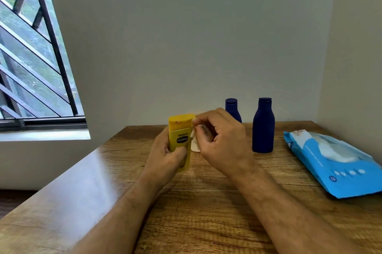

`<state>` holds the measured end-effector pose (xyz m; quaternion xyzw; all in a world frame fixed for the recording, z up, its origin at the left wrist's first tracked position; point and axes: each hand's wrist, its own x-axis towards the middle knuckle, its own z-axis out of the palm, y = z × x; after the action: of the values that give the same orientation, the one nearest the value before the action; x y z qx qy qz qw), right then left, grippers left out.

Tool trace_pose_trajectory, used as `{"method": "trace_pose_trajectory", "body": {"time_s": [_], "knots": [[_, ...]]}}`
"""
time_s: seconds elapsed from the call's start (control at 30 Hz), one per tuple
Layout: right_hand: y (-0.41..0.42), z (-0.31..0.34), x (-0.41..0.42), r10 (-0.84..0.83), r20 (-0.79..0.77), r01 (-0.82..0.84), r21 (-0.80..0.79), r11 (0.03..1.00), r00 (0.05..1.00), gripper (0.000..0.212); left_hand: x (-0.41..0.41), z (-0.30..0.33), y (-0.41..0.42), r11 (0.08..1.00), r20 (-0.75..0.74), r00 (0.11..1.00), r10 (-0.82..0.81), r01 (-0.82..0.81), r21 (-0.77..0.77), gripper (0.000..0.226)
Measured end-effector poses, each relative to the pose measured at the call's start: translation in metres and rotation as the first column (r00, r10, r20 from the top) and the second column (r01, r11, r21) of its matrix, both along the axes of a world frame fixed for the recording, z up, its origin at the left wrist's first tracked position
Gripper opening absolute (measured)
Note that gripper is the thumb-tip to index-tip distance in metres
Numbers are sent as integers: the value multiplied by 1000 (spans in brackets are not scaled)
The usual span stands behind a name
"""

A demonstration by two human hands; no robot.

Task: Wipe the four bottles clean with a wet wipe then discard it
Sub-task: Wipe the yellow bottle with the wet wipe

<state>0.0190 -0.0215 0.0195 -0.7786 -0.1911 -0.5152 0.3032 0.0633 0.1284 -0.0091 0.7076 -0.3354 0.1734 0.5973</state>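
My left hand (165, 154) grips a yellow lotion bottle (180, 129) upright above the wooden table (206, 212). My right hand (223, 140) pinches a white wet wipe (195, 129) against the bottle's right side, just under its cap. Two dark blue bottles stand behind: a tall one (263, 127) to the right of my right hand, and a smaller one (233, 109) partly hidden behind that hand. A white object (194, 147) shows between my hands on the table; most of it is hidden.
A blue pack of wet wipes (334, 163) lies at the table's right side, flap open. Walls close the table's far and right sides. A barred window (37, 57) is at the left.
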Motion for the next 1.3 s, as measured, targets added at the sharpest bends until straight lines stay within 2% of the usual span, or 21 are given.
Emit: {"method": "trace_pose_trajectory", "body": {"time_s": [0.07, 0.2, 0.3, 0.37, 0.5, 0.67, 0.77, 0.87, 0.97, 1.03, 1.1, 1.2, 1.3], "knots": [[-1, 0, 1, -8, -4, 8, 68, 998, 1000, 12, 0, 0, 1, 999, 1, 1000, 27, -27, 19, 29], [1, 3, -1, 78, 2, -77, 206, 976, 997, 13, 1, 0, 1, 997, 14, 998, 67, -67, 33, 25], [4, 2, -4, 164, -34, -159, 113, 981, 986, 14, 4, -1, 4, 992, 116, 990, 77, -87, 91, 17], [4, 0, -5, 198, -74, -196, 38, 980, 977, 15, 12, -5, 7, 978, 160, 978, 137, -159, 138, 14], [9, -3, -4, 248, -153, -256, -35, 966, 957, 14, 18, -10, 9, 930, 237, 949, 206, -265, 253, 26], [13, -1, -4, 242, -122, -227, 128, 965, 962, 13, 17, -9, 6, 933, 113, 949, 293, -310, 184, 22], [7, 0, -1, 174, -128, -148, 190, 970, 976, 14, 18, -8, 4, 914, -13, 925, 379, -372, 163, 36], [4, -3, 2, 134, -171, -108, 151, 983, 976, 14, 22, -9, 5, 900, -107, 901, 419, -398, 178, 55], [5, -7, 4, 127, -211, -112, 83, 990, 969, 13, 23, -9, 7, 888, -160, 890, 428, -381, 255, 81], [6, -9, 5, 120, -226, -111, 55, 992, 967, 13, 26, -11, 7, 875, -181, 879, 441, -376, 305, 88], [5, -9, 5, 116, -232, -107, 50, 993, 966, 13, 31, -13, 6, 841, -163, 860, 484, -405, 359, 84], [3, -10, 5, 109, -241, -98, 57, 994, 964, 12, 37, -17, 3, 781, -138, 824, 550, -448, 436, 65], [3, -10, 6, 97, -256, -87, 51, 995, 962, 12, 43, -18, 2, 737, -117, 780, 615, -516, 436, 65]]}}
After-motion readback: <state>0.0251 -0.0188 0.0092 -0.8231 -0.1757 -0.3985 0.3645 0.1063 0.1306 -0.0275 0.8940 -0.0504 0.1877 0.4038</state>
